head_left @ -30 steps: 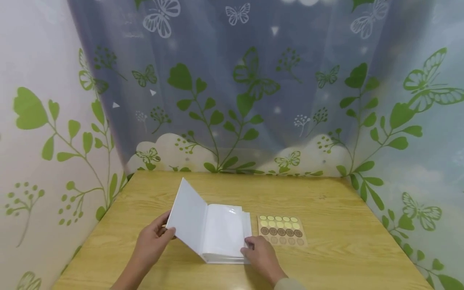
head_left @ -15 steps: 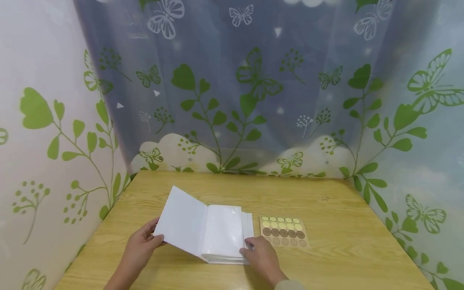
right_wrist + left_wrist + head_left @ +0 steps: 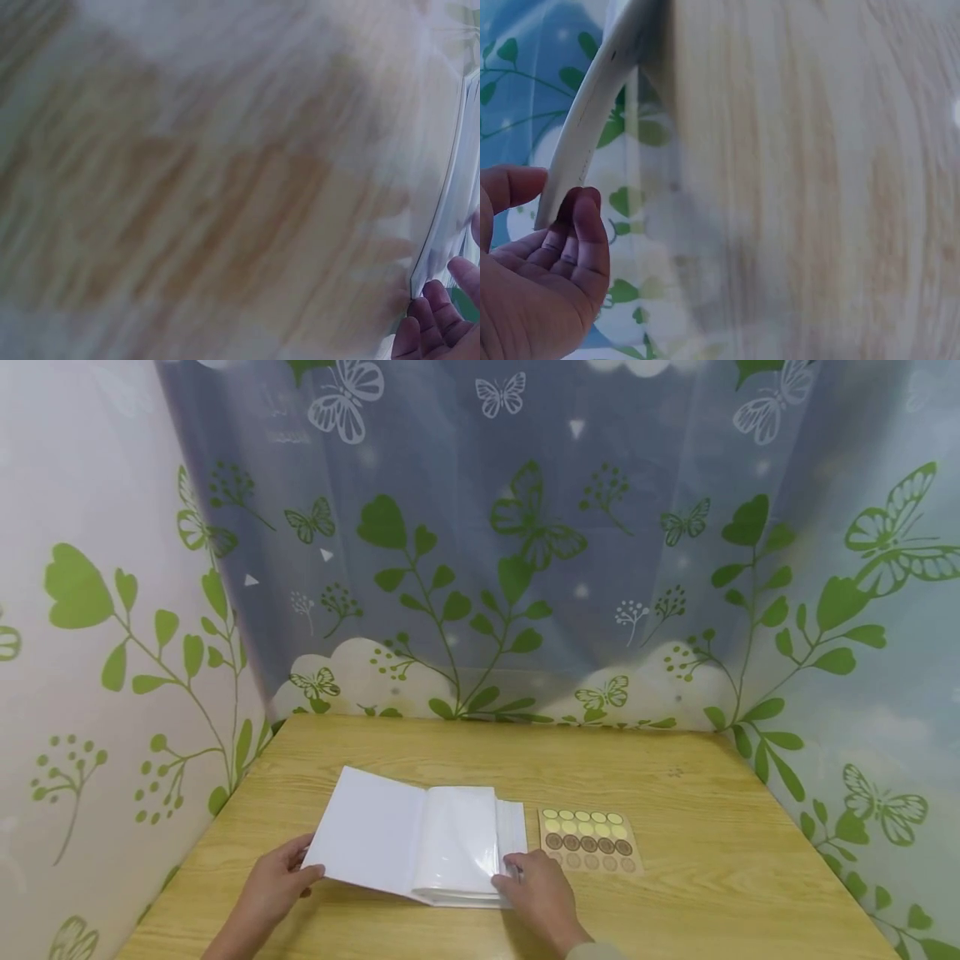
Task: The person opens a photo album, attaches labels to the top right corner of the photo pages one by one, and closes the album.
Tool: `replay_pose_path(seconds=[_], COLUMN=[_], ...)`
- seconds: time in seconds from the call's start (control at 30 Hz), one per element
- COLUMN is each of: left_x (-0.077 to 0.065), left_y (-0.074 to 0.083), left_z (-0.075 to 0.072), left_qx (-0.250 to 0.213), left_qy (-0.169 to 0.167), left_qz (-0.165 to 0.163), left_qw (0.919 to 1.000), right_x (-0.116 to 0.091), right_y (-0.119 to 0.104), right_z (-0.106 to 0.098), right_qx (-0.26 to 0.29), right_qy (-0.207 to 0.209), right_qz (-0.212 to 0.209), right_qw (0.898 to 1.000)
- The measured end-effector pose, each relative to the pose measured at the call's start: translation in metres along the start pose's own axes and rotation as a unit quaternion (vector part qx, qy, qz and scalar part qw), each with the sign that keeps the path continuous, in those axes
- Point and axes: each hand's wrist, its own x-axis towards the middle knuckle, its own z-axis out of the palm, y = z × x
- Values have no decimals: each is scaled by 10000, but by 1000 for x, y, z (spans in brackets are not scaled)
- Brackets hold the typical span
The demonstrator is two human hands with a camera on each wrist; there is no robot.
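On the wood-grain bench (image 3: 697, 835) lies an open white photo album (image 3: 453, 839), the fingers (image 3: 592, 236) of the left hand (image 3: 272, 883) pinching its front cover (image 3: 367, 831) by the outer edge, those of the right hand (image 3: 543, 893) grasping its right edge, near a sheet of round stickers (image 3: 590, 841).

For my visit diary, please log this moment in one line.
book: open on table; left hand: holds cover; right hand: grips right edge; dotted sheet: right of book
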Motion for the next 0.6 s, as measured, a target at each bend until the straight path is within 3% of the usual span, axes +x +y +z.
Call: replay_pose_path(seconds=[0.2,0.4,0.6], left_x=[5,11,15], left_y=[-10,-19,-20], left_z=[0,1,7], left_qx=[1200,2060,2798], left_qy=[9,-194,-235], left_qz=[77,94,308], left_qw=[9927,9783,9593], right_x=[0,0,0], right_y=[-1,0,-1], right_z=[0,1,-1], right_qx=[-1,28,-12], right_qy=[43,26,32], right_qz=[21,76,-46], right_qw=[10000,10000,10000])
